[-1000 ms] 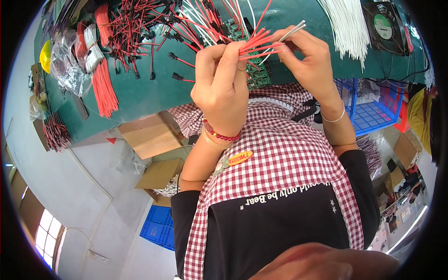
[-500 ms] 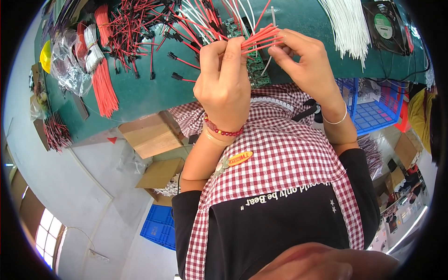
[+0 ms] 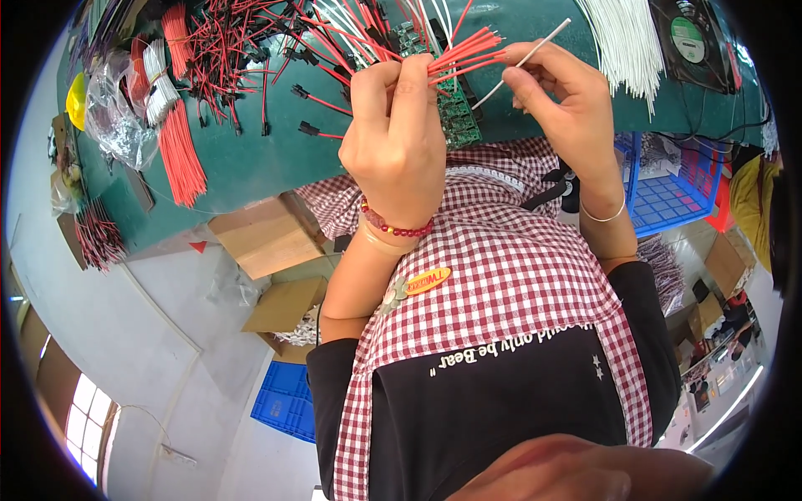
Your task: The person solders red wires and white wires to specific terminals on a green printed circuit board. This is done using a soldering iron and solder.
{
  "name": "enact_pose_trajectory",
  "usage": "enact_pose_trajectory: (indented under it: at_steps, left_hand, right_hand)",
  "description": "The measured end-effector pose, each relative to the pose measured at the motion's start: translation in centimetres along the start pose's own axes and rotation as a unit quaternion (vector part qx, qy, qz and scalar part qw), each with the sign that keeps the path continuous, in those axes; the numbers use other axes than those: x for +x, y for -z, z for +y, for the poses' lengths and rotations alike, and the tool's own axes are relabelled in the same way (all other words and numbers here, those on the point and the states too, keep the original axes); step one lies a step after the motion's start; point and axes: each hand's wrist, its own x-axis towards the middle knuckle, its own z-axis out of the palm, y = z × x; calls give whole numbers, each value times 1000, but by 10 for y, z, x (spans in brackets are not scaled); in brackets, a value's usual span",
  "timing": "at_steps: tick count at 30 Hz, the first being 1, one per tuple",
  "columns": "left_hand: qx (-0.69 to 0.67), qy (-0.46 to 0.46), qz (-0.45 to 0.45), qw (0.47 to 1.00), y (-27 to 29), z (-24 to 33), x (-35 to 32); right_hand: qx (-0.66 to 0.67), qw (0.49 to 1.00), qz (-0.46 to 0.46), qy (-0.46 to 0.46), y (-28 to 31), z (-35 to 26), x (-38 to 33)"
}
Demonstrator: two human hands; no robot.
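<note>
Green tabletop [image 3: 251,159] fills the top of my view, and it is messy with loose red and black wires [image 3: 225,50], a neat pile of short red wires [image 3: 180,154] on the left, a fan of white wires [image 3: 622,42] on the right and a small green circuit board [image 3: 455,121] near the middle. I see my left hand [image 3: 397,142] held up over the board, with its fingers squeezed shut on a bunch of red wires [image 3: 464,54]. The bunch sticks out of the top of that fist and points up and to the right. My right hand [image 3: 560,104] is just beside it, on the right, and its thumb and first finger are pinched together on one white wire [image 3: 526,58]. That wire is long and thin and it slants from lower left to upper right, nearly the same way the red bunch points. Its lower end runs down toward the board, just under the red tips, but I cannot tell if it touches them. So the white wire lies right of the red bunch and very near it, and the right hand is the hand nearer to it. A blue crate [image 3: 668,196] sits lower on the right, and brown cardboard boxes [image 3: 267,238] sit below the tabletop edge.
</note>
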Motion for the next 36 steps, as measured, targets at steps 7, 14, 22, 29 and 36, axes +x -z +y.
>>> enact_pose_trajectory:
  at_steps: [7, 14, 22, 29, 36]
  left_hand:
    - [6, 3, -6, 1000, 1, 1, 0]
    - [12, 9, 5, 1000, 0, 0, 0]
    - [2, 3, -7, 1000, -1, 0, 0]
    - [-10, 0, -16, 1000, 0, 2, 1]
    - [-65, 32, -6, 997, 0, 4, 1]
  right_hand:
    - [-20, 998, 3, 52, -8, 1, 0]
    - [-72, 994, 4, 84, -10, -2, 0]
    - [-118, 982, 14, 146, -13, -3, -2]
    - [-125, 979, 18, 161, -12, -7, -1]
    - [-129, 976, 11, 175, -14, -2, 0]
